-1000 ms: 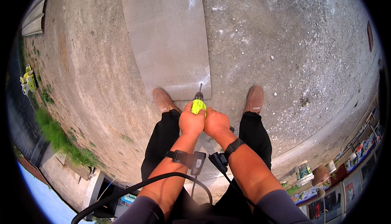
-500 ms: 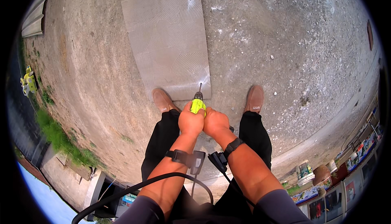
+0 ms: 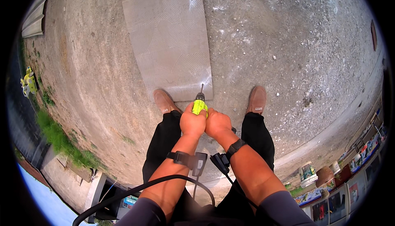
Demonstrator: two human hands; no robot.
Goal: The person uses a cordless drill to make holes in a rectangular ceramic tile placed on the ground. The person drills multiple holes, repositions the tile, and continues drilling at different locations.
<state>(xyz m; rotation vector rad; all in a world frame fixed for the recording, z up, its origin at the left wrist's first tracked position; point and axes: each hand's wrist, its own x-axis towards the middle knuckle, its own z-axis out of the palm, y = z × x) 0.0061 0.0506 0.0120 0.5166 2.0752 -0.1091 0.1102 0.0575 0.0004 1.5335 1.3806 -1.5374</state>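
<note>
A bright yellow-green power drill (image 3: 200, 105) with a black chuck and a thin bit (image 3: 202, 88) points away from me. My left hand (image 3: 192, 121) is closed round its left side, the thumb lying along the body. Against it, my right hand (image 3: 218, 123) is closed on the drill from the right, and its fingers are partly hidden. The handle is mostly covered by both hands. Beyond the bit's tip, a grey ridged panel (image 3: 168, 37) lies flat on the ground. From this view I cannot tell whether the bit touches the panel.
My brown shoes (image 3: 257, 99) stand apart, the left one at the panel's near corner. Around is rough concrete ground (image 3: 255, 32) with small stones. Grass (image 3: 57, 133) grows at left. Buckets (image 3: 307, 174) stand at lower right. A black cable (image 3: 135, 188) crosses my left forearm.
</note>
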